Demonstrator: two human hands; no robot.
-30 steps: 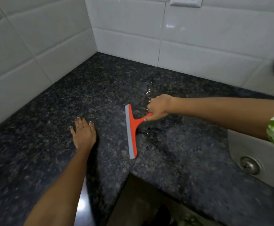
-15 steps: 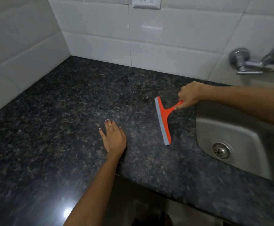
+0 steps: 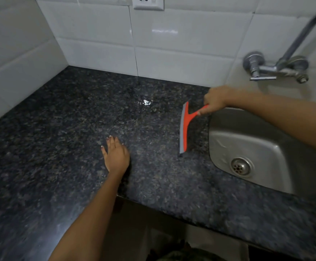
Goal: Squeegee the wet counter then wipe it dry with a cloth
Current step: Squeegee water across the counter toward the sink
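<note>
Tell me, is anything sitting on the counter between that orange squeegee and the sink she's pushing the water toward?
Nothing visible does. The squeegee, held by the right hand, rests its blade on the counter close to the sink, with only a bare strip of dark stone between them. The left hand lies flat on the other side, out of the path.

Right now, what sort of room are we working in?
Most likely a home kitchen: a dark granite counter with a steel sink set into it, a wall-mounted tap, and white tiled walls behind.

orange squeegee (image 3: 184, 125), speckled black counter (image 3: 59, 129), white tiles (image 3: 181, 44)
</note>
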